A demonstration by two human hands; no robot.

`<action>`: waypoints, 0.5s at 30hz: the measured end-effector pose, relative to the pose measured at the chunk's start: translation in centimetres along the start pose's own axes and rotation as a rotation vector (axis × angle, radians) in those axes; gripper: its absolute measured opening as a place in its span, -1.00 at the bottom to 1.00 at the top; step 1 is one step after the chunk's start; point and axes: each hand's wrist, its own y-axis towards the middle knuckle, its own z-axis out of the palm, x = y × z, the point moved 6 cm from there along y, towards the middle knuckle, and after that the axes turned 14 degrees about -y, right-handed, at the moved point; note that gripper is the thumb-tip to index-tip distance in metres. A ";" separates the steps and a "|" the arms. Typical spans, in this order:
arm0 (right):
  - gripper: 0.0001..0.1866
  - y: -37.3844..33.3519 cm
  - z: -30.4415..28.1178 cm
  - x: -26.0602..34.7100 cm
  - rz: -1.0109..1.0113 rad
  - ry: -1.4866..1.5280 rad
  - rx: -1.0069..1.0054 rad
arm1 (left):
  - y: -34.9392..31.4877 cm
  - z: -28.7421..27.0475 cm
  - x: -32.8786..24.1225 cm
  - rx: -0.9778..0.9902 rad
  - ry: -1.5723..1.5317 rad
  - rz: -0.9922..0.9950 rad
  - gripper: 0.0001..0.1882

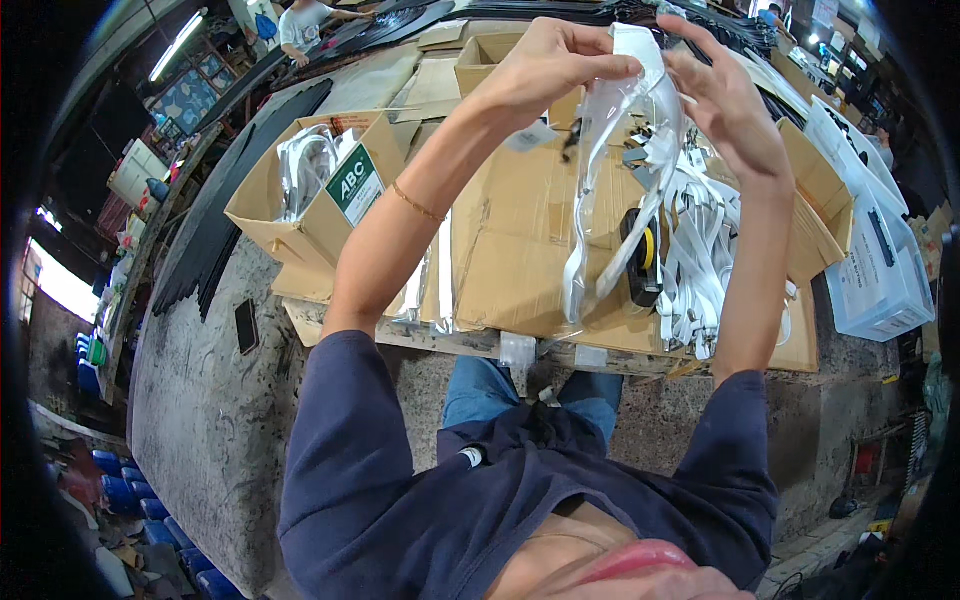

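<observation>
My left hand (572, 62) is closed in a pinch on the top of a clear plastic sleeve (597, 125) with a white strap (640, 48) looped at its upper end. The strap's two lengths hang down over the cardboard. Beside the sleeve's upper right edge, my right hand (728, 110) has its fingers apart, the index finger stretched upward; its thumb is close to the plastic, and contact is unclear. Below that hand lies a pile of white straps (695, 255) with metal ends. A black and yellow tool (643, 258) sits at the pile's left.
An open cardboard box (290, 238) at left holds packaged white straps. Flat sleeves (446, 275) lie near the front edge. Clear plastic bins (868, 285) stand at right. A phone (246, 327) rests on the grey table. Another person (303, 28) is at the far left.
</observation>
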 end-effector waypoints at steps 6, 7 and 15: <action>-0.45 -0.5 2.0 0.8 -0.068 -0.121 -0.232 | -0.6 0.1 -2.1 -0.181 0.195 0.071 -0.69; -0.45 -0.4 2.0 1.2 -0.069 -0.117 -0.230 | -0.6 0.1 -2.7 -0.184 0.198 0.069 -0.69; -0.50 0.0 1.6 4.0 -0.154 -0.092 -0.259 | -3.6 -0.2 -1.5 0.038 0.181 -0.132 -0.71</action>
